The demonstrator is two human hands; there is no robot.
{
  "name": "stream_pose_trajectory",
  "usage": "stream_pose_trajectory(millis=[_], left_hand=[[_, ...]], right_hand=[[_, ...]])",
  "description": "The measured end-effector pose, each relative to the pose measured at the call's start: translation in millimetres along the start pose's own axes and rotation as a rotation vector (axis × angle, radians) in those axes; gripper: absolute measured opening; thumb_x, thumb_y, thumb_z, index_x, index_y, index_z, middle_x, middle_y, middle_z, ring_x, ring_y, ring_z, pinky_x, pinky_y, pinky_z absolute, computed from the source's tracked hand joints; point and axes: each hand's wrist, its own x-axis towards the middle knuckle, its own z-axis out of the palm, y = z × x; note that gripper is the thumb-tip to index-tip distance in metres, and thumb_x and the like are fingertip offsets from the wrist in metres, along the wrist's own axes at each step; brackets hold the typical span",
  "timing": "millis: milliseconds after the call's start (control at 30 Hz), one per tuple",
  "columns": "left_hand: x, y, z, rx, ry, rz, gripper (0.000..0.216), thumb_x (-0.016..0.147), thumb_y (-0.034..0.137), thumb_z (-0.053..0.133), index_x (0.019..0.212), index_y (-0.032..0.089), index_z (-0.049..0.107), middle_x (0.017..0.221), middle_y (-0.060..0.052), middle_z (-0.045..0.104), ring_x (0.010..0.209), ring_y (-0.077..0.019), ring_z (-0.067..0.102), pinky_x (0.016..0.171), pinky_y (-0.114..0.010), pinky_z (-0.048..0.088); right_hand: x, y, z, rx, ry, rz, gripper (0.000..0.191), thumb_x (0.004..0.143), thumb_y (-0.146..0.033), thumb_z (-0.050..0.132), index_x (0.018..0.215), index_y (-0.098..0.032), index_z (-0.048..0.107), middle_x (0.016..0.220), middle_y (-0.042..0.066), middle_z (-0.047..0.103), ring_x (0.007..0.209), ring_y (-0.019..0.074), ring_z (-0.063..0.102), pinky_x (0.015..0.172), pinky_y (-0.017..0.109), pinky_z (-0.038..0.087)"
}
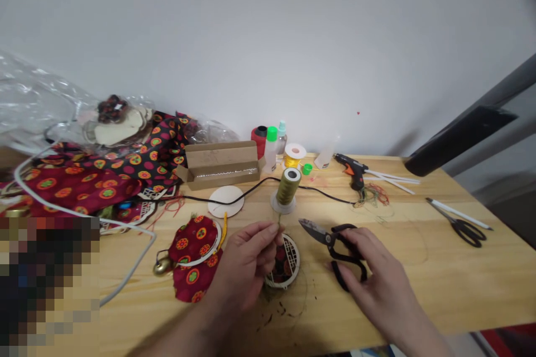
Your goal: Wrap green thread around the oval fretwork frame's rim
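Note:
My left hand (247, 265) is closed in a pinch on an olive thread that runs up to the olive thread spool (287, 186) standing behind it. Under that hand lies a small round white lattice disc (288, 259) backed with red patterned cloth. My right hand (372, 279) grips the black handles of the black scissors (335, 242), whose blades point left toward the disc and lie just above the wooden table (419, 284). A red cloth-covered ornament with a brass bell (195, 256) lies left of my left hand.
A cardboard box (221, 164), red thread cone (259, 142), glue bottles (272, 150) and yellow ribbon spool (294, 155) stand at the back. A glue gun (354, 170) with its black cord, glue sticks and a second pair of scissors (463, 228) lie right. Red patterned fabric (84, 178) is piled left.

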Motion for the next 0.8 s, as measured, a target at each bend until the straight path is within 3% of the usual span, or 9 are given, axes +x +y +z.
stream_pose_trajectory(millis=[300, 800], left_hand=[[-0.2, -0.4, -2.5, -0.006, -0.026, 0.008, 0.015, 0.068, 0.021, 0.073, 0.064, 0.008, 0.067, 0.056, 0.002, 0.052, 0.04, 0.0016, 0.026, 0.036, -0.012, 0.013], [0.3, -2.2, -3.0, 0.011, -0.01, 0.009, 0.016, 0.068, 0.023, 0.074, 0.068, 0.009, 0.069, 0.059, 0.001, 0.053, 0.04, 0.0012, 0.024, 0.037, -0.013, 0.013]], right_hand=[[4.6, -2.9, 14.2, -0.026, 0.01, 0.005, 0.04, 0.074, -0.027, 0.065, 0.109, -0.017, 0.05, 0.102, 0.011, 0.056, 0.093, 0.0249, 0.056, 0.075, 0.036, 0.051], [3.5, -4.6, 17.8, -0.09, 0.035, -0.082, 0.033, 0.079, -0.028, 0.059, 0.109, -0.018, 0.05, 0.098, 0.011, 0.059, 0.089, 0.0242, 0.058, 0.07, 0.034, 0.052]])
